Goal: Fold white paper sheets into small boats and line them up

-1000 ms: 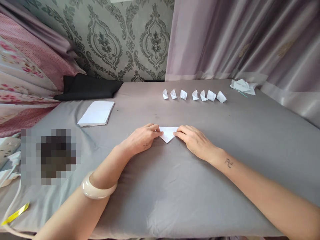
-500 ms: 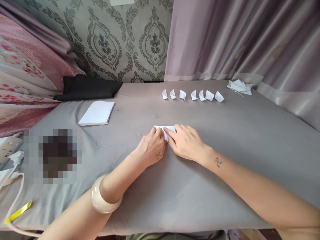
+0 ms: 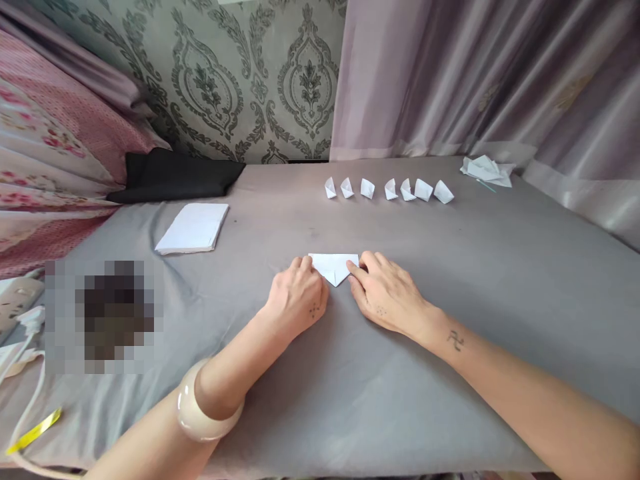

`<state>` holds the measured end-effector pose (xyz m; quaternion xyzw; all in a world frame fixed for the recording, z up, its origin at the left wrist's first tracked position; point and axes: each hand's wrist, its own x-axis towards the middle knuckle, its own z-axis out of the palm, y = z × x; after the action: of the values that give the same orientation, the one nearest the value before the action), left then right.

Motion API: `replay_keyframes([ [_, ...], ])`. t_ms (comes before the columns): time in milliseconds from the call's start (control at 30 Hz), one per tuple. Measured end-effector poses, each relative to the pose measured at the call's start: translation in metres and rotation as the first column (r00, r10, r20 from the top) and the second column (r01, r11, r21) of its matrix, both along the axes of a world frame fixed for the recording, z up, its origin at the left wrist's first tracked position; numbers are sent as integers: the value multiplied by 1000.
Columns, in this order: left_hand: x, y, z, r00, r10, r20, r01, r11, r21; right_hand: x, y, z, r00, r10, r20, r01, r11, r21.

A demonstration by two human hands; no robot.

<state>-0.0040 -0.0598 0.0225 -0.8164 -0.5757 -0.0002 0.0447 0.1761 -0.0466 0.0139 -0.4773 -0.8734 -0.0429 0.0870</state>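
Our folded white paper [image 3: 332, 264] lies flat on the grey cloth [image 3: 360, 400], between our hands, its point toward us. Our left hand [image 3: 299, 293] curls over its left side, fingertips hidden; our right hand [image 3: 389, 288] rests a fingertip on its right edge. Whether either pinches it, we cannot tell.

Gray cloth [image 3: 375, 413] covers the surface. Rear: patterned wallpaper [image 3: 310, 80], bordered at right by a mauve curtain [image 3: 430, 80]. Left: pink floral curtain [image 3: 45, 140], with black fabric [image 3: 185, 175] beside it. Left edge: power strip [image 3: 17, 301], white plug [image 3: 33, 319], pale cord [image 3: 31, 393] and yellow strip [image 3: 37, 429]; adjacent pixelated patch [image 3: 113, 310], contents obscured.
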Motion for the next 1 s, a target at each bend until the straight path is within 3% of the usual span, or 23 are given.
replay_keyframes([
  [200,-10,23,2,991,111,74,-107,992,-62,9,21,2,993,-25,-119,12,993,-115],
  [300,-17,42,-6,957,172,233,-151,983,-106,8,38,-5,971,-79,-224,34,980,-196],
  [433,-28,59,-21,841,208,500,-150,976,-155,6,49,-18,912,-134,-388,55,977,-207],
  [533,-30,61,-27,799,215,562,-116,972,-206,8,50,-23,914,-74,-398,3,984,-177],
  [667,-29,58,-25,766,218,604,-74,964,-255,11,52,-25,928,-29,-371,-63,970,-236],
  [900,-31,55,-19,669,200,716,40,952,-303,8,52,-19,884,-62,-464,-98,945,-313],
  [1000,-32,54,-16,673,154,724,119,943,-312,7,49,-15,851,-81,-519,-124,929,-348],
])
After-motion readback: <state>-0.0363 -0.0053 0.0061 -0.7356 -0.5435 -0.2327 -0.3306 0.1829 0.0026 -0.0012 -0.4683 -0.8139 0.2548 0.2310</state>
